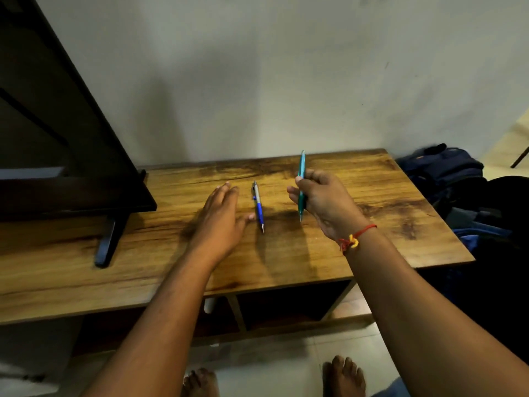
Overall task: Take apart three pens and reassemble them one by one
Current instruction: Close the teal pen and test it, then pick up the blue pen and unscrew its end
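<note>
**Right hand** (323, 202): the fingers and thumb are curled round the teal pen (301, 167), which is held up off the table (386, 202). The pen stands near upright.
- The grip sits on the lower half of the barrel.
- The upper end sticks out above the fingers.
- The writing tip shows just below the palm.

**Left hand** (220, 216): the fingers are straight and spread, holding nothing. The palm faces down, low over the wood. Cannot tell if it touches. The thumb tip is just beside the blue-and-silver pen (258, 206).

**Blue-and-silver pen:** it lies flat on the table between the 2 hands, left of the right-hand grip and below it. It is apart from the teal pen, with its tip toward the person.

**Count:** only 2 pens are in view. The 3rd is not seen.

**Handling, my judgement:**
- The teal pen looks light, with a stiff plastic barrel that is smooth and probably slick under dry fingers.
- The barrel is round, so it would likely roll if laid down loose.
- Any refill or spring inside would be small and easily lost off the table edge.
- To twist it apart, 1 hand should hold each half, either side of the joint.
- The joint itself is hidden under the right fingers.
- The free upper end above the grip looks like the natural place for the left hand to take hold.
</note>
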